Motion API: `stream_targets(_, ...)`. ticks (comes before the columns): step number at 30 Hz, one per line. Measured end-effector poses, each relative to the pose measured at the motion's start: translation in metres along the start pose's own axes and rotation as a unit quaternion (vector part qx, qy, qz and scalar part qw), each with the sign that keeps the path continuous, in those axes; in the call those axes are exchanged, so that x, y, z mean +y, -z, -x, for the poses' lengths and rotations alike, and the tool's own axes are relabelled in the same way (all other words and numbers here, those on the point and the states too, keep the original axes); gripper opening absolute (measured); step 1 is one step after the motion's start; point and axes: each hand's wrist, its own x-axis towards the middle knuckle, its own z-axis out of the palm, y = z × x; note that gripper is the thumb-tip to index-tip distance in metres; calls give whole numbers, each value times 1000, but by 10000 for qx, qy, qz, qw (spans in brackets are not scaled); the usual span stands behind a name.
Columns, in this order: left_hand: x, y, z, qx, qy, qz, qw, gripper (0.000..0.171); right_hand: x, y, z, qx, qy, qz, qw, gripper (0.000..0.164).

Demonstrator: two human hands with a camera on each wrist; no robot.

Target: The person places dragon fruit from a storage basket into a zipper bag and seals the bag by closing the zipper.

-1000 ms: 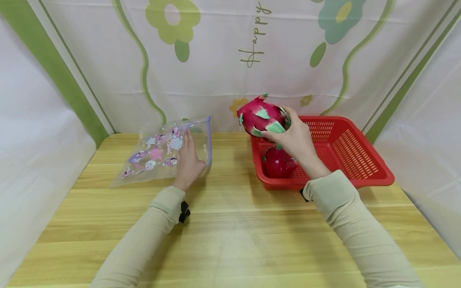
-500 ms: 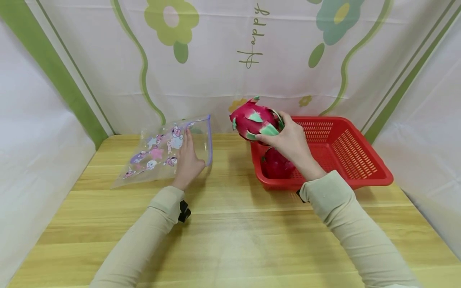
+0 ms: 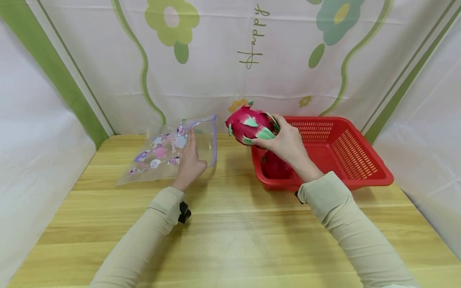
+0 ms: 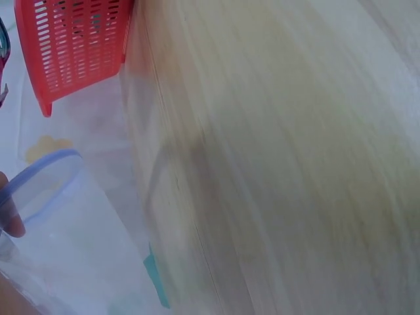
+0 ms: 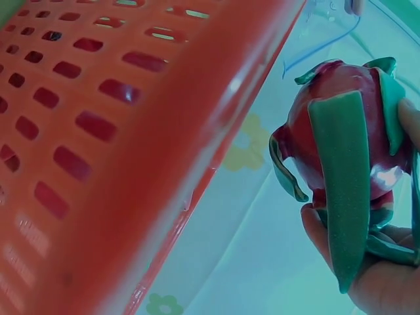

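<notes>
My right hand (image 3: 288, 146) grips a dragon fruit (image 3: 248, 125), pink-red with green scales, by its right end. It holds the fruit up over the left rim of the red basket (image 3: 371, 168). A second dragon fruit (image 3: 275, 165) lies inside the basket, partly covered by the right hand and the held fruit. To the left, my left hand (image 3: 189, 162) holds a clear plastic bag (image 3: 162, 152) with cartoon prints at its purple-edged mouth, which faces right. In the left wrist view a fingertip (image 4: 12, 223) overlaps the bag's rim (image 4: 39, 164), and the mouth gapes.
The basket has slotted walls and stands on the right of the wooden table (image 3: 230, 240). A white curtain (image 3: 223, 80) with flower prints hangs right behind the table, and white fabric rises on both sides.
My right hand has carried the dragon fruit left and slightly down, from over the basket toward the bag. The bag, with the left hand at its mouth, has shifted slightly right.
</notes>
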Motion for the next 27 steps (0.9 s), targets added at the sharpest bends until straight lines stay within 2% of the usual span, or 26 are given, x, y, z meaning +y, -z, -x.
stream_targets(8, 2, -2, 1, -291, -132, 46, 9995, 113, 1, 1, 0, -54, 6, 111, 9999, 86)
stream_targets(16, 6, -4, 2, -360, -408, 16, 9985, 112, 4, 1, 0, -132, 27, 331, 9994, 89)
stream_targets(27, 11, -6, 6, -409, -621, 382, 9965, 110, 3, 0, 1, -158, 167, 652, 9976, 89)
